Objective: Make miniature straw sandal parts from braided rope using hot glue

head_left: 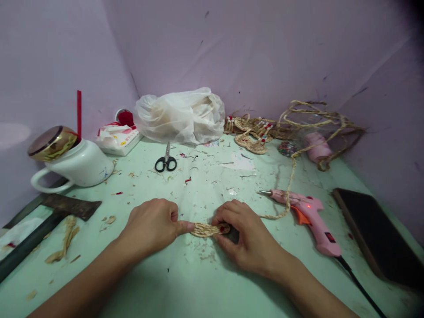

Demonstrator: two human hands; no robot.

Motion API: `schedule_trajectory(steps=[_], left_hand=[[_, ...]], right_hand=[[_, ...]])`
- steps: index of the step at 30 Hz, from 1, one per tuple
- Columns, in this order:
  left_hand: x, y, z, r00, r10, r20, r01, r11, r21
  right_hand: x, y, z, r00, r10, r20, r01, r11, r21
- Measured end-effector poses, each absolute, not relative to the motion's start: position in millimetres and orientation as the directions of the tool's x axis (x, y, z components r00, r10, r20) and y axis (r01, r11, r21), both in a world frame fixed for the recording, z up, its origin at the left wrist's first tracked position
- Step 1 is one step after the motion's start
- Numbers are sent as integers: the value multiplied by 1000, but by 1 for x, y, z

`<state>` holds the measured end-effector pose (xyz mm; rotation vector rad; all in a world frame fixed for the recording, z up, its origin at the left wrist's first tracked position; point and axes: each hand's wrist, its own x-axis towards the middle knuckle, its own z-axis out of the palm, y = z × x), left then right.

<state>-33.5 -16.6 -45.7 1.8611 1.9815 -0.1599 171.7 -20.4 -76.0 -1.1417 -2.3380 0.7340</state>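
A small flat piece of coiled, braided straw cord (204, 229) lies between my two hands, low over the green tabletop. My left hand (155, 225) pinches its left end, thumb along the edge and the other fingers curled. At the right end, my right hand (243, 236) grips the piece between thumb and fingers, near a small red spot. From behind my right hand, the loose straw cord (291, 176) runs over a pink glue gun (306, 212) to a tangle of cord at the back right. The glue gun lies on its side, its red light lit.
Black-handled scissors (166, 161) lie ahead of my hands. A hammer (62, 212) and a white mug (79, 165) are at left. A dark phone (374, 234) lies at right. Along the wall are a white plastic bag (182, 115) and finished-looking straw pieces (251, 142). Scraps litter the table.
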Motion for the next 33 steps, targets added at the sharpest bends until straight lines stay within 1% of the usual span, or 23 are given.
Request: schedule_trajectory(steps=[5,8,10,14,20,23,25,27,28,29,30,31,32,33], left_hand=[[-34,-16,-44,-24,921,-389,971,114,209],[-34,-16,-43,-30,917,-398,969,124,214],[-35,-17,-43,-29,920,-391,968,124,219],[-35,-18,-43,-34,924,-382,965,129,228],[-32,-19,-44,-26,915,-403,970,121,210],[-36,-17,-44,-17,925,-379,973,104,209],[-39,-17,-44,-3,925,-380,961,108,256],[-41,-19,-42,-25,928,-371,926,161,341],[-40,-21,-41,-42,942,-332,903,178,392],[-37,-25,-41,-44,966,-256,880,158,447],[-32,-29,-41,-18,991,-135,867,83,492],[-26,-33,-42,61,998,12,853,-58,518],[-19,-38,-44,186,969,160,827,-243,507],[-11,-42,-46,307,921,240,804,-386,453]], right_hand=[[187,-21,-71,-480,870,114,567,407,-716],[191,-19,-72,-414,906,90,588,341,-734],[190,-17,-75,-394,914,95,619,340,-708],[186,-15,-80,-409,905,115,664,382,-642],[187,-17,-83,-427,895,131,643,402,-652],[187,-18,-84,-447,885,133,621,414,-666],[188,-19,-85,-449,883,135,617,416,-668],[188,-21,-85,-435,890,137,623,408,-667],[188,-22,-85,-426,894,141,628,404,-665],[188,-23,-84,-418,897,145,634,402,-660],[187,-23,-83,-414,898,149,642,404,-651],[186,-24,-83,-412,898,154,650,408,-641],[186,-24,-82,-414,897,156,658,413,-630],[185,-25,-81,-417,895,156,665,418,-619]])
